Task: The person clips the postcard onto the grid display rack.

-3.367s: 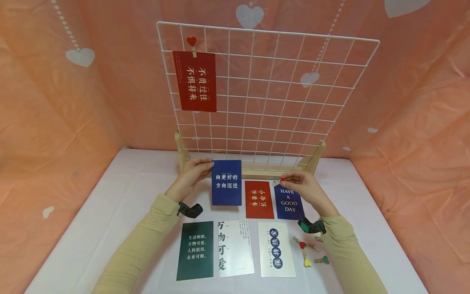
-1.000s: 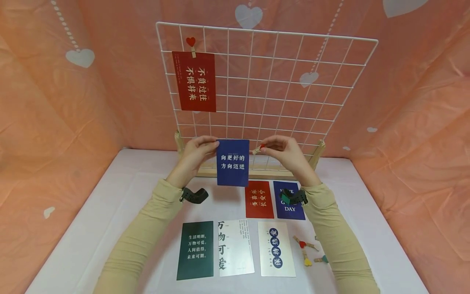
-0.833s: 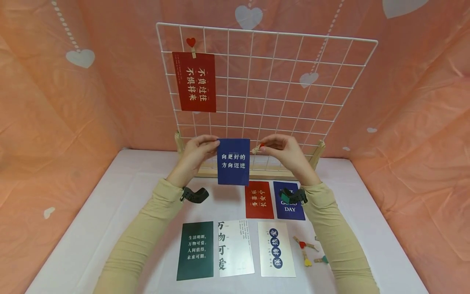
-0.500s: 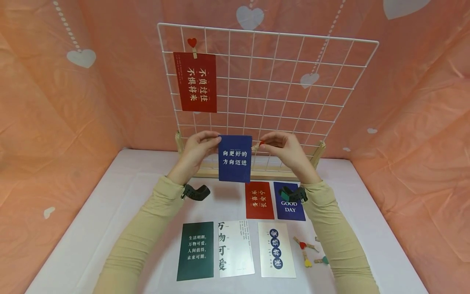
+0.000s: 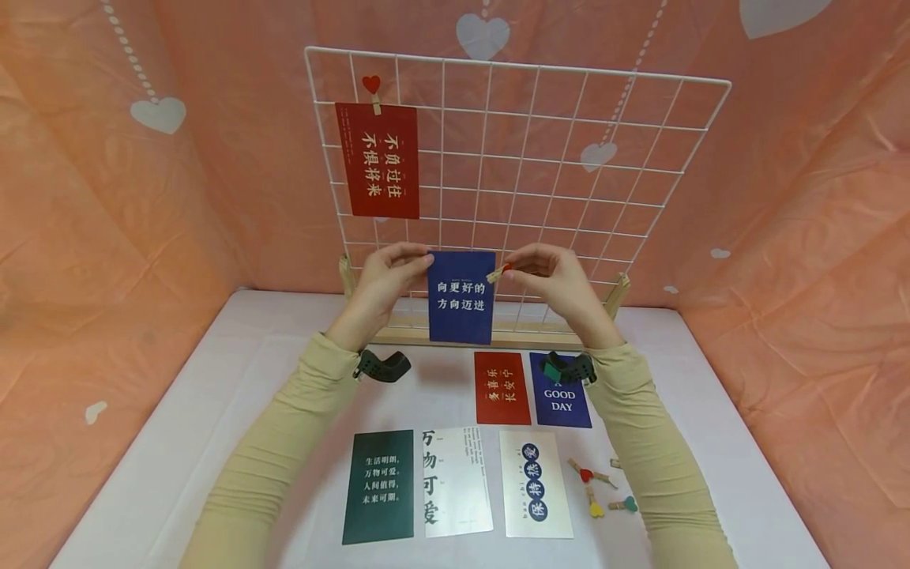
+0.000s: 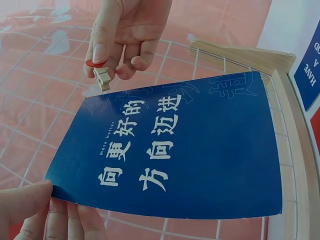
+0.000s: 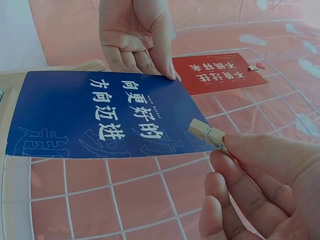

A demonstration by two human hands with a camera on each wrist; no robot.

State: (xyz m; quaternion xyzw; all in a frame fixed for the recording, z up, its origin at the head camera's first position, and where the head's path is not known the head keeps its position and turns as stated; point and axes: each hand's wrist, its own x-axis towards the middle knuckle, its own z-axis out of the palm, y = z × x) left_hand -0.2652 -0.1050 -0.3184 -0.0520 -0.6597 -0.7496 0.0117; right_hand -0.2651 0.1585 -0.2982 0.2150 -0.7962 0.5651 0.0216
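The left hand [image 5: 387, 284] pinches a blue card [image 5: 460, 320] by its upper left corner, before the grid [image 5: 522, 160]. At the card's right edge is a clip [image 5: 495, 274], pinched in the right hand [image 5: 558, 280] between thumb and fingers.

left hand [image 5: 381, 280] pinches blue card [image 5: 460, 320] | right hand [image 5: 558, 276] pinches clip [image 5: 499, 273] (red-hearted) | red card [image 5: 380, 162] hangs on grid [image 5: 537, 68]

On my feed I see creased peach-pink fabric walls [image 5: 92, 261] on three sides, printed with white hearts [image 5: 158, 115], some below dotted white lines [image 5: 128, 51]; a pale white tabletop [image 5: 690, 371] spreads between them, softly lit.
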